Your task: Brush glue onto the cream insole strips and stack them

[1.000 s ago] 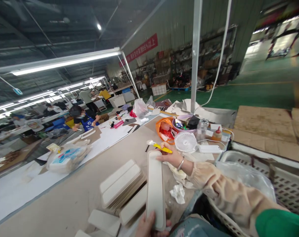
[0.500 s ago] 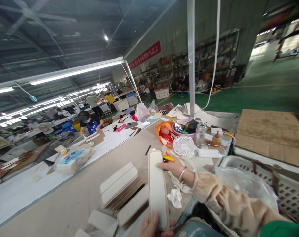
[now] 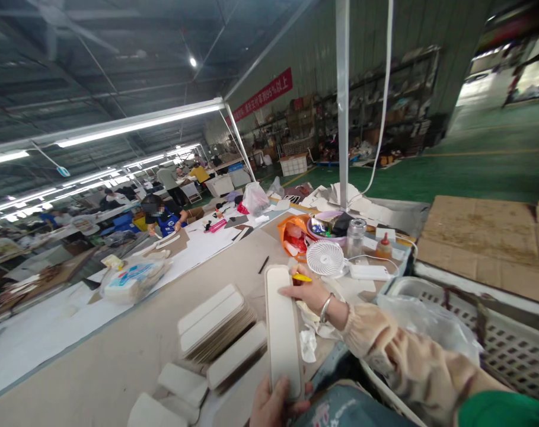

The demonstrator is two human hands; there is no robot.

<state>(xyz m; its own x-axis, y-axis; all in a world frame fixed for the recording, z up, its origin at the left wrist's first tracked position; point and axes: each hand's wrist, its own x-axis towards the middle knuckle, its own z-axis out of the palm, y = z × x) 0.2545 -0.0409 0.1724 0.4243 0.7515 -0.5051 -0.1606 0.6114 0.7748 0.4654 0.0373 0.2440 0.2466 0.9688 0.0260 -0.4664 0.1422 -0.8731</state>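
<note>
A long cream panel (image 3: pixel 281 332) with rounded ends is held up at a slant over the table's near edge. Its lower end is gripped by my left hand (image 3: pixel 276 403), thumb on the face and fingers curled behind. My right hand (image 3: pixel 311 293) is closed at the panel's upper right edge, thumb on its face. A small yellow tool (image 3: pixel 302 277) sticks out from between my right fingers; its exact kind cannot be made out. Left of the panel stands a stack of similar cream panels (image 3: pixel 213 320), with another, shorter stack (image 3: pixel 238 356) beside it.
More cream pieces (image 3: pixel 182 382) lie near the front. Beyond my right hand are a white fan (image 3: pixel 326 258), a glass jar (image 3: pixel 356 237), a glue bottle (image 3: pixel 383 248) and an orange bag (image 3: pixel 293 234). A white basket (image 3: pixel 513 350) stands at right. A co-worker (image 3: pixel 165 216) sits across the table.
The view has shifted slightly. Both hands keep hold of the panel in nearly the same pose, with the yellow tool still in my right hand.
</note>
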